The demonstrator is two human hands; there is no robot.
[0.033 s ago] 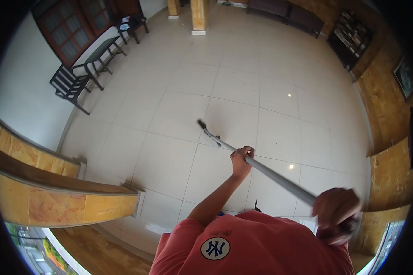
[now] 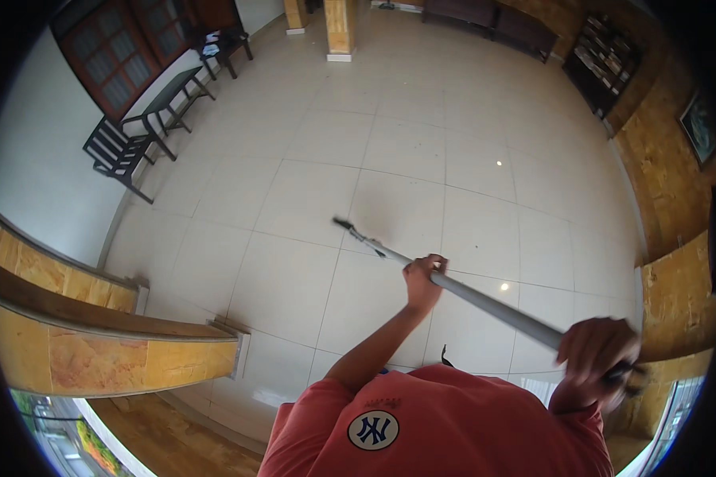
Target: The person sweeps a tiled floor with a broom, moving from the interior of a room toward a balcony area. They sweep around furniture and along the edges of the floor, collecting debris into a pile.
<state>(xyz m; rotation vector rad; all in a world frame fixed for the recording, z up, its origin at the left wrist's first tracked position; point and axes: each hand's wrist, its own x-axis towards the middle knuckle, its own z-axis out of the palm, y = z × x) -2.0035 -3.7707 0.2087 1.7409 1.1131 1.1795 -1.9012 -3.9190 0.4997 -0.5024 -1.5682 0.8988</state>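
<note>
With both hands clenched on the long grey pole (image 2: 485, 302), left hand (image 2: 423, 280) midway, right hand (image 2: 595, 354) near the end, risk of its far tip skidding on glossy floor tiles (image 2: 294, 270).

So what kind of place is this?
Probably a big tiled hall or porch of a house: pale floor tiles, black metal chairs by a wood-framed window, and stone-faced walls.
</note>
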